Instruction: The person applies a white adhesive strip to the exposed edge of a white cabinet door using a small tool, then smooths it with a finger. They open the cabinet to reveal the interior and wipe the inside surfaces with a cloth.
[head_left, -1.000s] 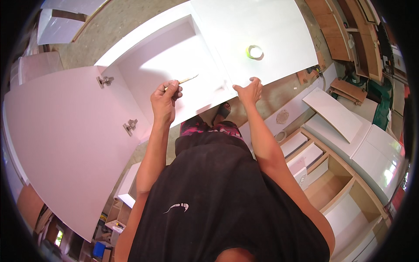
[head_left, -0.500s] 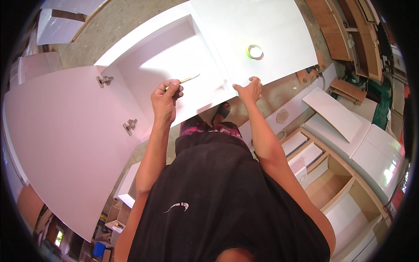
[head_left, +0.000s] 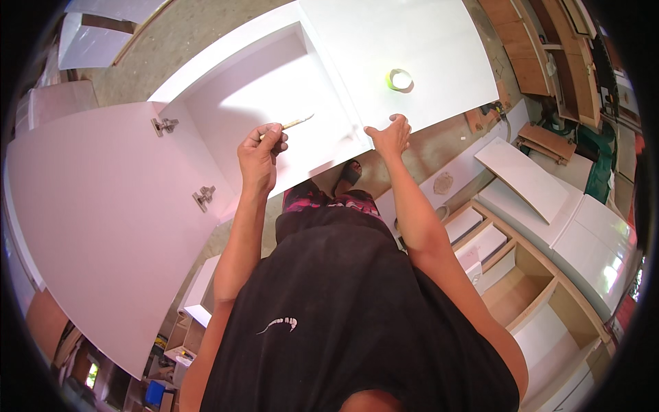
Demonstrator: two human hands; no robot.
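My left hand [head_left: 259,156] is closed round the handle of a thin paintbrush [head_left: 296,123], held over the open white cabinet [head_left: 268,31]. The brush's tip points to the right, with what looks like white paint on it. My right hand [head_left: 391,139] is at the cabinet's near edge, its thumb stretched toward the divider and its fingers apart. Nothing shows in its grasp; whether the thumb touches the edge I cannot tell. On the closed white panel beyond it stands a small yellow-green tub [head_left: 398,79] with a pale content.
An open cabinet door [head_left: 103,213] with metal hinges [head_left: 204,198] spreads out at the left. Wooden drawer frames [head_left: 522,288] and a loose white board [head_left: 525,178] lie at the right. My sandalled foot [head_left: 349,172] is on the floor below the cabinet.
My right hand has shifted very slightly up and left along the cabinet edge. The left hand with the paintbrush has hardly moved.
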